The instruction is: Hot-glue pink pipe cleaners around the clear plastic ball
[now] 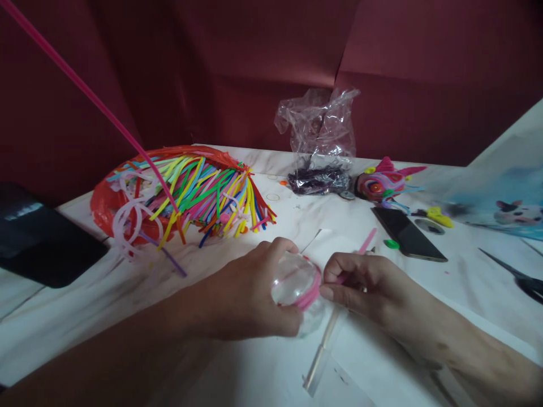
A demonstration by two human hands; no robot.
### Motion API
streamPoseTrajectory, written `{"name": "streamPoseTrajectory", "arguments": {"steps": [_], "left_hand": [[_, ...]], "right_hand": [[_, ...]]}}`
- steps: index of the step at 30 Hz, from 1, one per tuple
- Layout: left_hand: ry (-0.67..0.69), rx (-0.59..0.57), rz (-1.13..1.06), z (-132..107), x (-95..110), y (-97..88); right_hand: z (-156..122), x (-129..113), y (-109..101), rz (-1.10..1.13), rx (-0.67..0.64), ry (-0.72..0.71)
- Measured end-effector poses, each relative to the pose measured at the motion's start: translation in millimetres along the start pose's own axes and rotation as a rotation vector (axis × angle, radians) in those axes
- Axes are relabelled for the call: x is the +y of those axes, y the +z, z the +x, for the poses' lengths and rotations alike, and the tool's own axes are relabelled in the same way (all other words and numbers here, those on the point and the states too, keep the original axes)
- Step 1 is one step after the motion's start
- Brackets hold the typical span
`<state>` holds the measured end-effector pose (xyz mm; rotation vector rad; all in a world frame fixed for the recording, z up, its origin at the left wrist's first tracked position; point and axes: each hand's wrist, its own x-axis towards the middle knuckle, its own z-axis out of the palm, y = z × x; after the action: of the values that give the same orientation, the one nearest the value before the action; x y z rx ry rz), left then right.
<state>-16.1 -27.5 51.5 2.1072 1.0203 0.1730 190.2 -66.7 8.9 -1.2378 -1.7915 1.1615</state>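
My left hand (250,294) is closed round a clear plastic ball (294,282) at the middle of the white table (63,333). A pink strip (311,291) wraps around the ball's right side. My right hand (360,282) pinches that pink strip against the ball, and a short pink end (367,240) sticks up past its fingers. A clear stick (323,347) lies on the table just below both hands.
A red bag of several coloured strips (199,192) lies at the left, with a long pink strip (85,90) rising from it. A crumpled clear bag (320,135), a pink toy (384,181), a phone (409,234), scissors (517,274) and a black tablet (38,237) surround the hands.
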Motion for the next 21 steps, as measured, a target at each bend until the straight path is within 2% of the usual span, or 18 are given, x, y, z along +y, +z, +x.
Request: {"name": "streamPoseTrajectory", "arguments": {"steps": [14,21], "left_hand": [[0.034,-0.022,-0.127,5.0,-7.6,0.4],[0.059,-0.055,-0.251,8.8,-19.5,-3.6]], "right_hand": [[1.9,-2.5,7.3,-0.023,0.053,0.037],[8.3,10.3,2.3,0.026,0.097,0.057]]}}
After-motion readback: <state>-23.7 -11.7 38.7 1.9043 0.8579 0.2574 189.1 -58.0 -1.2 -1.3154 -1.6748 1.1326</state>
